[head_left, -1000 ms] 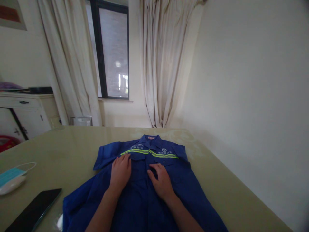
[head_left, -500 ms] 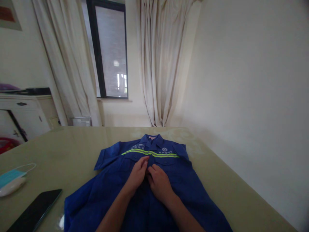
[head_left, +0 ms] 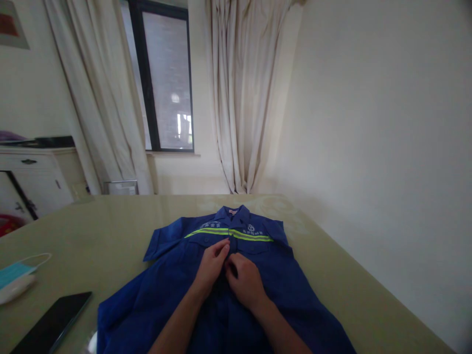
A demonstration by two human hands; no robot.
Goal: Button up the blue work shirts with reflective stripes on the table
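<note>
A dark blue short-sleeved work shirt [head_left: 147, 305] lies front up, its collar [head_left: 241, 215] pointing away from me. Across the chest runs a yellow-green and silver stripe [head_left: 254, 237], with white print above it on both sides. My left hand [head_left: 212, 264] is closed in a pinch on the shirt's front opening, just below the stripe. Beside it, slightly lower, my right hand [head_left: 245, 280] has its fingers curled and pinched at the same front edge. Whatever sits between the fingertips, such as a button, is too small to make out.
The shirt rests on a glossy greenish table [head_left: 110, 241]. To the left are a black phone [head_left: 53, 322], a blue face mask [head_left: 14, 275] and a smooth white object [head_left: 16, 289]. A bare wall [head_left: 376, 147] borders the table's right side; a curtain [head_left: 239, 98] hangs beyond its far edge.
My right hand's fingers have shifted slightly, with the thumb and forefinger now more rounded. Both hands stay at the shirt's front opening. The whole view has moved a little.
</note>
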